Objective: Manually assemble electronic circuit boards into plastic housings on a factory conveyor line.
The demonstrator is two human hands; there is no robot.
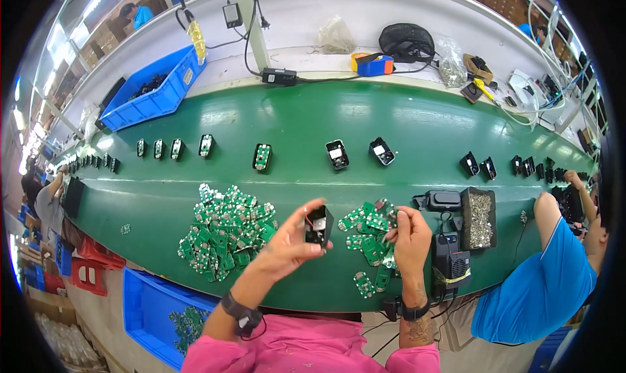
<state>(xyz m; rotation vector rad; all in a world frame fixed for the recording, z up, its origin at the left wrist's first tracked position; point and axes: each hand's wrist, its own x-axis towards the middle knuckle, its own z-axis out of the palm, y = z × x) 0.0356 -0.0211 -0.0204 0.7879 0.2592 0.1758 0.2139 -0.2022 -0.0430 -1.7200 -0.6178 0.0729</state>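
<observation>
In front of me, my left hand (284,250) grips a small black plastic housing (319,233), its open side facing up; a pale part and a bit of red show inside. To its right, my right hand (412,239) pinches a small circuit board (386,211) between thumb and fingers, over a smaller group of green circuit boards (373,248). A large loose heap of green circuit boards (225,233) lies left of my left hand. Farther back stand two black housings with pale parts inside (337,155) and a housing with a green board (262,157).
The green bench (293,119) carries a row of housings. Right of my hand are a box of small metal parts (479,220) and a black corded device (450,259). A blue crate (147,96) stands back left, another (140,308) below the bench. A blue-shirted person (541,288) sits close right.
</observation>
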